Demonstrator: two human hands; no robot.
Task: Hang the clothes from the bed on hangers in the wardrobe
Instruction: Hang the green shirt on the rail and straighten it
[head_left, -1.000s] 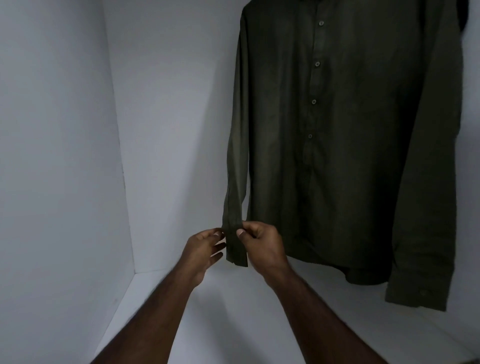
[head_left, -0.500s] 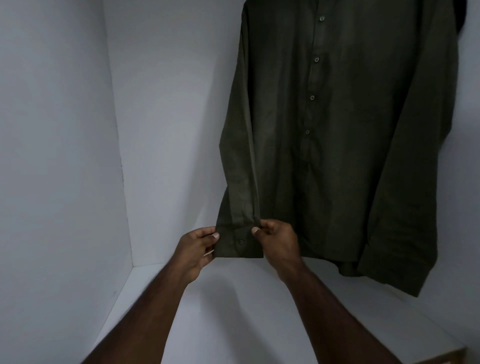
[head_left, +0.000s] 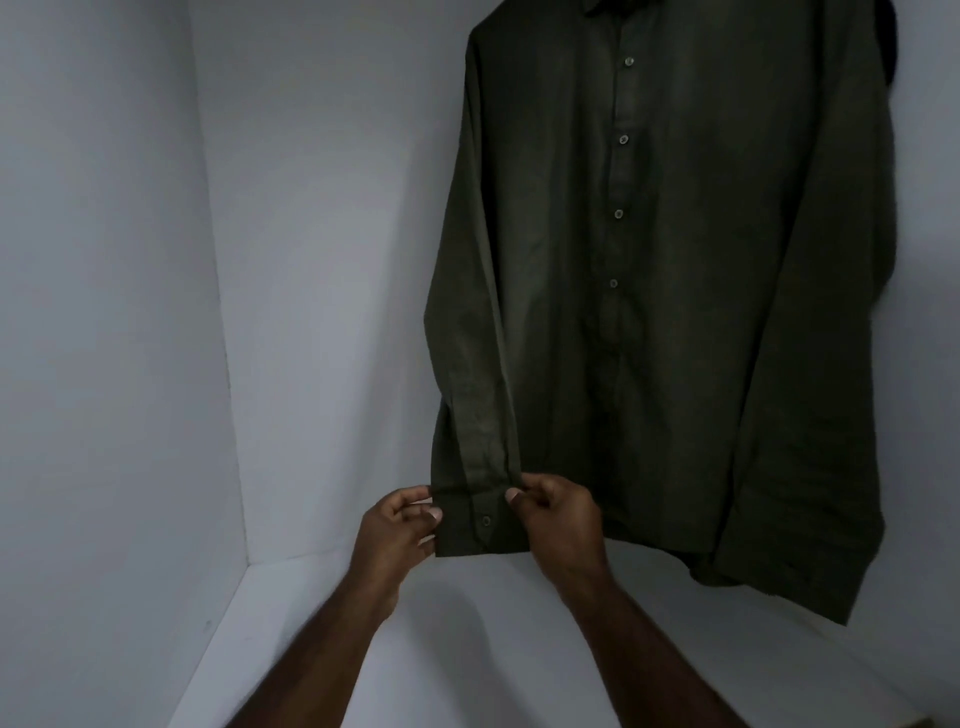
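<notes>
A dark green button-up shirt (head_left: 675, 312) hangs inside the white wardrobe, its front facing me; the hanger itself is out of frame at the top. The shirt's left-hand sleeve ends in a cuff (head_left: 475, 519) with one button, spread flat. My left hand (head_left: 397, 535) pinches the cuff's left edge. My right hand (head_left: 558, 519) pinches its right edge between thumb and fingers. The other sleeve (head_left: 810, 545) hangs free at the right.
The white wardrobe side wall (head_left: 104, 338) stands close on the left, the back wall (head_left: 322, 260) behind the shirt. A white shelf floor (head_left: 467, 649) lies under my forearms. A dark garment edge (head_left: 891, 47) shows at the top right.
The sleeve cuff has been turned and spread flat between my two hands; it was bunched and narrow a second ago. The view has shifted slightly.
</notes>
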